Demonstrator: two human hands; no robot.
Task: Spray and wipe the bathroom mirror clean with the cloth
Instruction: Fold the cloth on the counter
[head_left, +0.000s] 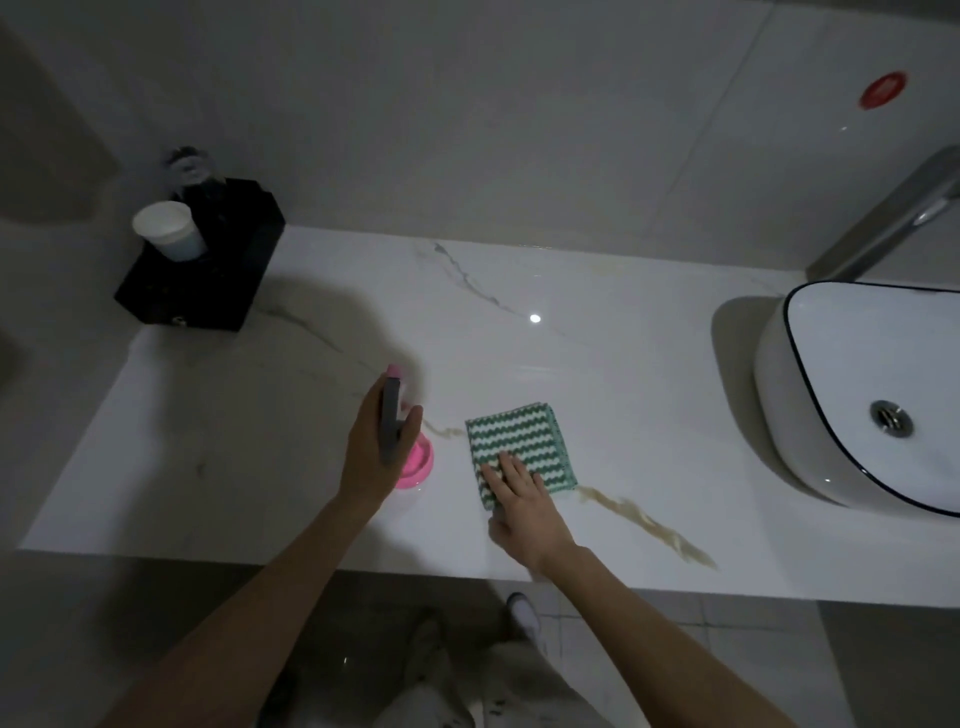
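While on counter, hands (374, 447) busy.

Counter (519, 291) open between black tray (208, 280) left, basin (857, 395) right.

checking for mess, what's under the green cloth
The cloth lies flat on the white counter, the right hand on its near edge. A tan streak shows on both sides; whether it runs underneath is hidden.
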